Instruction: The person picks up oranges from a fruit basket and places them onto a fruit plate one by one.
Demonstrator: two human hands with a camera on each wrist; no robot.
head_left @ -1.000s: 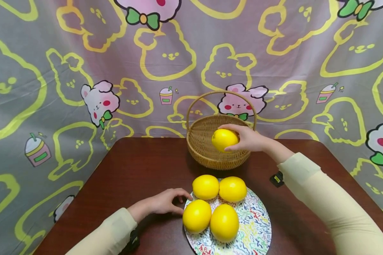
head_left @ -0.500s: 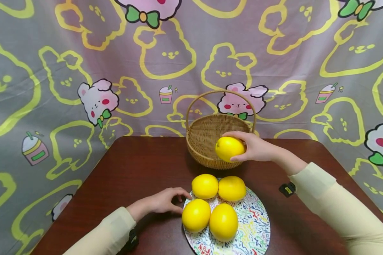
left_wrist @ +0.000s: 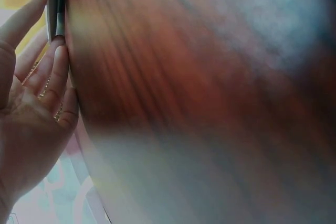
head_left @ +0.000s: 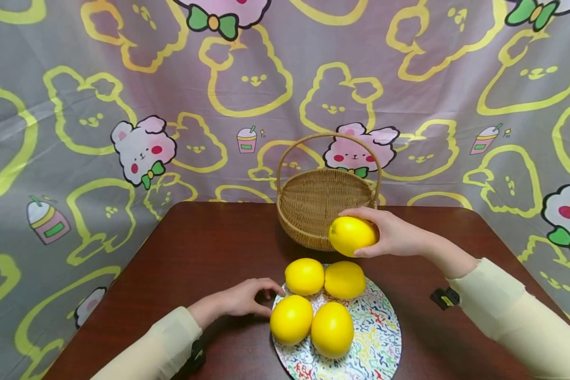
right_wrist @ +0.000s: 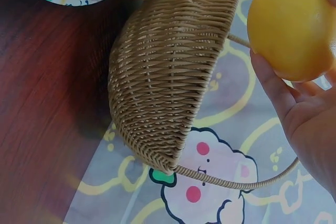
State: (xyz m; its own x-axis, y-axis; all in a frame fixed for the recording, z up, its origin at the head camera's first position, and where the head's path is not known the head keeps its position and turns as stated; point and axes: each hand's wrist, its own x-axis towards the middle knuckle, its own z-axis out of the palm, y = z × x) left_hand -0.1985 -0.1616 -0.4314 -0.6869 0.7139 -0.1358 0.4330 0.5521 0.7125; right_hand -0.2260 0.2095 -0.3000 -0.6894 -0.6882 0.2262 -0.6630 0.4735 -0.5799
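Observation:
My right hand grips a yellow lemon between thumb and fingers. It holds the lemon in front of the wicker basket's lower right side, above the plate's far edge. In the right wrist view the same lemon overlaps part of the fingers. Several more lemons sit on the left half of a round plate with a multicolored squiggle pattern. At the plate's left rim rests my left hand, fingers loosely bent. Its fingertips lie right at the plate's edge in the left wrist view.
The wicker basket with its tall arched handle stands at the back of the dark wooden table. A cartoon-patterned cloth hangs behind and along the sides.
My right hand has moved down and to the right with the lemon, away from the basket's opening and toward the plate. The left hand stays at the plate's rim.

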